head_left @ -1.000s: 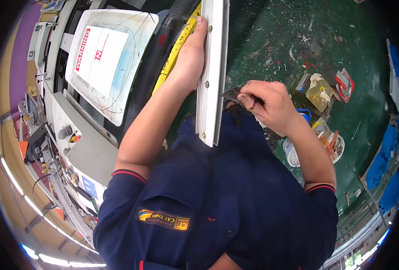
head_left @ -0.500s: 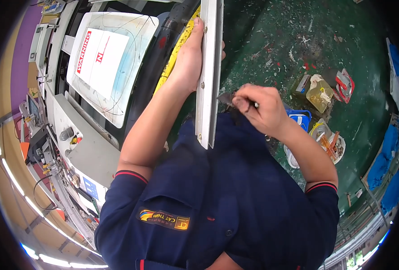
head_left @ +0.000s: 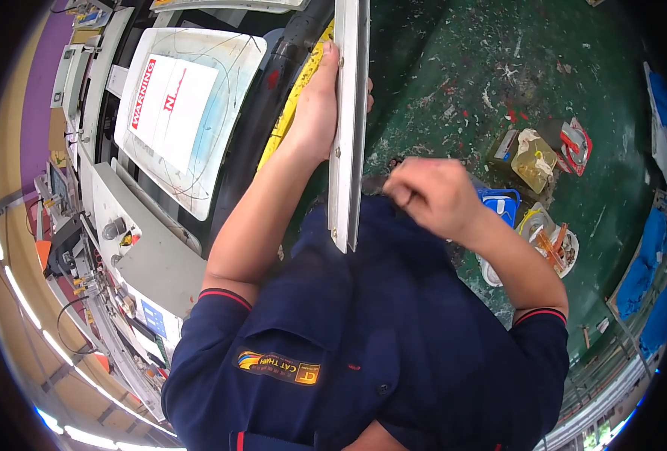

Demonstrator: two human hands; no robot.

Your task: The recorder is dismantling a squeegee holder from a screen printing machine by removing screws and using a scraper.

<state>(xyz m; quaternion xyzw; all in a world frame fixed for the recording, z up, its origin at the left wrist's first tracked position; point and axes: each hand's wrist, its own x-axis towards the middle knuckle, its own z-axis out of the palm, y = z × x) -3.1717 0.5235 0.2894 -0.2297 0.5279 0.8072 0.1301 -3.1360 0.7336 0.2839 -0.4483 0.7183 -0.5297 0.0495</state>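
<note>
Long pale strip (head_left: 348,128) running top-to-bottom, left hand (head_left: 315,113) gripping it, right hand (head_left: 431,195) clenched beside.

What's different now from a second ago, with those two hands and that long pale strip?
The right hand has turned its knuckles more toward the camera, so the small dark thing it pinched earlier is now mostly hidden beside the strip. The left hand keeps gripping the strip, which stays put. The cluttered green floor and white panel are unchanged.

A white rectangular label (head_left: 169,101) with red lettering lies on the machine's window (head_left: 228,143); a small blue label (head_left: 153,316) sits lower down.
</note>
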